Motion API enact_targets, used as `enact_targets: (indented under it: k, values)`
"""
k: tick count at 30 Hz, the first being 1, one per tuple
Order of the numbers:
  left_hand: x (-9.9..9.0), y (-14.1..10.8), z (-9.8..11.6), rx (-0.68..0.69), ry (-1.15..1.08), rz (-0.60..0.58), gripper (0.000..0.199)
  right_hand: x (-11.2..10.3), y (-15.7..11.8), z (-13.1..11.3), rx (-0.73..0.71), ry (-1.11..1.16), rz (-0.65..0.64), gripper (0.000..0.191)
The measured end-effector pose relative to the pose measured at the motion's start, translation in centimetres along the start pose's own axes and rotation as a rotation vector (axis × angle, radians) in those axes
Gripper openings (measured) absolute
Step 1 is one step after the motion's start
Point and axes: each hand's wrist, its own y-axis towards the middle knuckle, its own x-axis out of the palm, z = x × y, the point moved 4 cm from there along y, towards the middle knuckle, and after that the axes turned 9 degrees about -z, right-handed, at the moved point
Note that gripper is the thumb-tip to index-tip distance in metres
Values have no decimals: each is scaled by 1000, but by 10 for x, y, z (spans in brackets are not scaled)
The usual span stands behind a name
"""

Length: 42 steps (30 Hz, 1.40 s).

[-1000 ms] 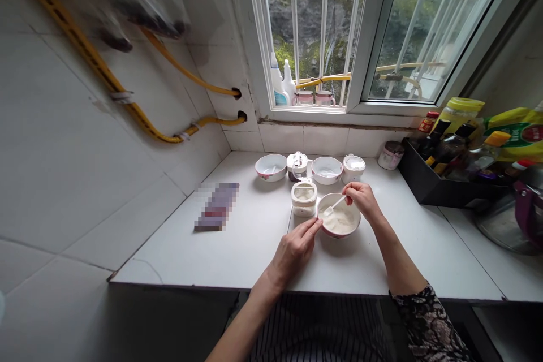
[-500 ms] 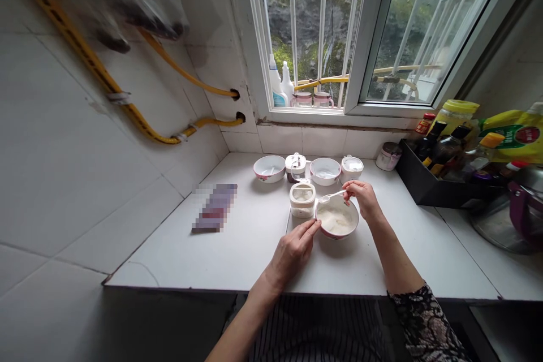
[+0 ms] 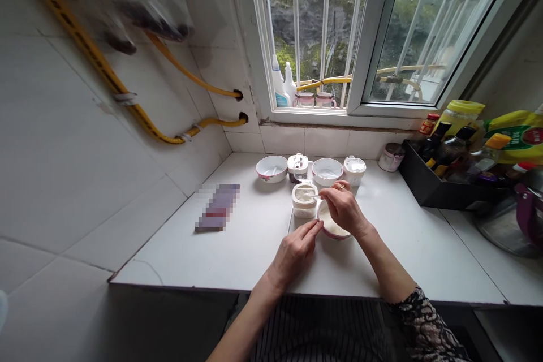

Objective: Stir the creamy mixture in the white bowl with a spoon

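Note:
A white spoon (image 3: 313, 197) is pinched in my right hand (image 3: 343, 207), its bowl end over the open mouth of a square white jar (image 3: 304, 207). Just right of the jar sits a bowl of pale powder (image 3: 331, 225), partly hidden under my right hand. My left hand (image 3: 296, 250) has its fingertips pressed together on the near left rim of that bowl. Behind stand a white bowl (image 3: 272, 169), a dark-filled jar (image 3: 297, 167), another white bowl (image 3: 327, 171) and a lidded white jar (image 3: 354, 169).
A blurred flat purple item (image 3: 218, 208) lies on the white counter (image 3: 169, 249) at left. On the right are a small lidded jar (image 3: 391, 157), a black box (image 3: 441, 193) of bottles and a pot (image 3: 504, 226). The window is behind.
My right hand has moved left with the spoon, from over the powder bowl to the open jar's mouth. My left hand stays at the bowl's rim.

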Motion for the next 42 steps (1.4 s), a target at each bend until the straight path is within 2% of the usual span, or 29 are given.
enact_targets:
  k: [1,3,5,8,11,15,19,21,25,30,38,42]
  values:
    - [0,0,0,-3,0,2,48,-1,0,-1,-6,-9,18,22]
    - [0,0,1,-11,0,2,48,-7,-1,3,75,45,102,19]
    - [0,0,1,-17,-2,-5,49,-13,-3,12,257,199,183,14]
    - [0,0,1,-20,-8,-14,51,-18,-9,30,546,488,237,13]
    - [1,-1,0,-16,-7,-14,52,-25,-16,43,693,593,259,11]
    - [0,-1,-1,-11,2,-21,53,-31,-19,49,698,469,158,10]
    - [0,-1,0,-17,2,-40,54,-23,-14,38,542,167,25,13]
    - [-1,-1,0,-18,1,-44,54,-15,-12,34,510,123,-31,14]
    - [-1,-1,0,-18,2,-44,53,-8,-16,38,625,247,-78,16]
    - [-2,-1,0,-16,0,-44,54,-16,-22,51,780,402,3,16]
    - [-1,-1,0,-11,-3,-30,54,-15,-24,58,832,555,63,15]
    - [0,-1,0,-12,3,-23,54,-14,-24,61,863,717,109,14]
